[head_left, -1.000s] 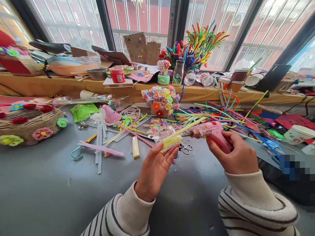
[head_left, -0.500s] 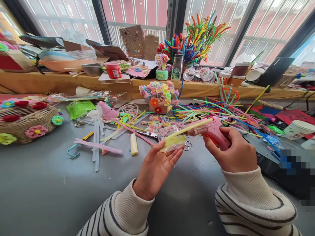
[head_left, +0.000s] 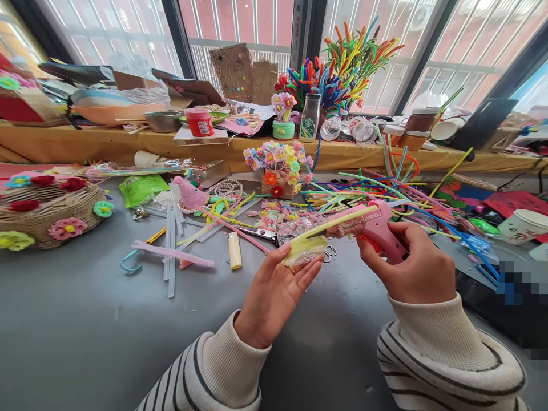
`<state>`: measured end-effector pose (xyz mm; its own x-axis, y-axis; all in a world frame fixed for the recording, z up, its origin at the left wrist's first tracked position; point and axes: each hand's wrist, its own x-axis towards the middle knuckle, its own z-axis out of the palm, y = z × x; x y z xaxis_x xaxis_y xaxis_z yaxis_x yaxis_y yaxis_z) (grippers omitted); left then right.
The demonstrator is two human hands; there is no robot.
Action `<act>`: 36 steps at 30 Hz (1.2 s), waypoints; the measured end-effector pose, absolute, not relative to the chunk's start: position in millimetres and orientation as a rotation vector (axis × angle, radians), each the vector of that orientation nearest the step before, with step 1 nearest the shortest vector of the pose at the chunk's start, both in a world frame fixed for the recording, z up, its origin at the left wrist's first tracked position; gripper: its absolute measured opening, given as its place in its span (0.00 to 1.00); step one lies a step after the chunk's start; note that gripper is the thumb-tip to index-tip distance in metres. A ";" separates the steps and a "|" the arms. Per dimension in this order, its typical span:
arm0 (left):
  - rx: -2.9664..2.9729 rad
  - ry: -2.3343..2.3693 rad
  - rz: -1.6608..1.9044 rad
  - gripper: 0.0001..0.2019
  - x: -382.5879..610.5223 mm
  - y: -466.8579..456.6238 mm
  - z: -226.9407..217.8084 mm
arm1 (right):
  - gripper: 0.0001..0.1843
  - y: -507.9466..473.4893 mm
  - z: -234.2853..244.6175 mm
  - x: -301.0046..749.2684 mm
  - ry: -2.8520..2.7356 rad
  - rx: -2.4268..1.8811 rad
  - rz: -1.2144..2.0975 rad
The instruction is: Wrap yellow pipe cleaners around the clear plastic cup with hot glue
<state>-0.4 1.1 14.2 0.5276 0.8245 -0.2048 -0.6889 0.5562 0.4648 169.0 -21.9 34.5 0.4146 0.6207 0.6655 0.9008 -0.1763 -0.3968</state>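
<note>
My left hand (head_left: 272, 299) is palm up in the middle of the table. Its thumb pinches a pale yellow fuzzy strip (head_left: 338, 221), like a pipe cleaner, against a yellow piece (head_left: 306, 251) in clear plastic that rests on the fingers. In my right hand (head_left: 417, 265) is a pink hot glue gun (head_left: 383, 228), gripped by its handle with a finger at the trigger. Its nozzle points left, toward the left hand, and lies partly behind the strip. Beyond the left hand are scissors (head_left: 268, 233), partly covered.
Clear glue sticks (head_left: 170, 251), a yellow lighter (head_left: 235, 251) and a pink fuzzy stem (head_left: 188, 257) lie to the left. A woven basket (head_left: 83, 220) stands at the far left. Colourful pipe cleaners (head_left: 359, 188) pile up behind the glue gun. A flower pot (head_left: 278, 171) stands at the back.
The whole view has shifted slightly. Both hands keep the same grips, and the strip and glue gun hold nearly the same pose.
</note>
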 end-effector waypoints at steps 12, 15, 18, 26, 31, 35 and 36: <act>0.338 0.420 0.923 0.17 -0.7 1.5 12.5 | 0.25 -22.7 33.7 171.4 -1.287 -1.911 -0.436; 0.338 0.417 0.923 0.17 -1.1 1.4 11.8 | 0.25 -23.1 34.6 170.5 -1.289 -1.914 -0.437; 0.335 0.422 0.929 0.18 -0.8 2.0 12.0 | 0.25 -23.6 36.0 169.0 -1.287 -1.913 -0.438; 0.331 0.437 0.923 0.18 -0.3 1.8 13.6 | 0.24 -24.3 37.9 166.8 -1.273 -1.896 -0.428; 0.332 0.436 0.917 0.17 -0.2 1.2 14.7 | 0.23 -24.8 37.9 166.1 -1.255 -1.892 -0.426; 0.330 0.424 0.915 0.17 -0.1 1.3 14.6 | 0.23 -25.1 38.5 166.6 -1.256 -1.897 -0.431; 0.330 0.426 0.914 0.17 -0.1 1.5 14.4 | 0.23 -25.2 38.7 166.9 -1.257 -1.898 -0.432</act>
<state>-0.1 1.5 14.4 0.5379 0.8155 -0.2134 -0.6879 0.5710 0.4481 166.9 -25.2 38.7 0.4477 0.6092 0.6546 0.8828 -0.1848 -0.4318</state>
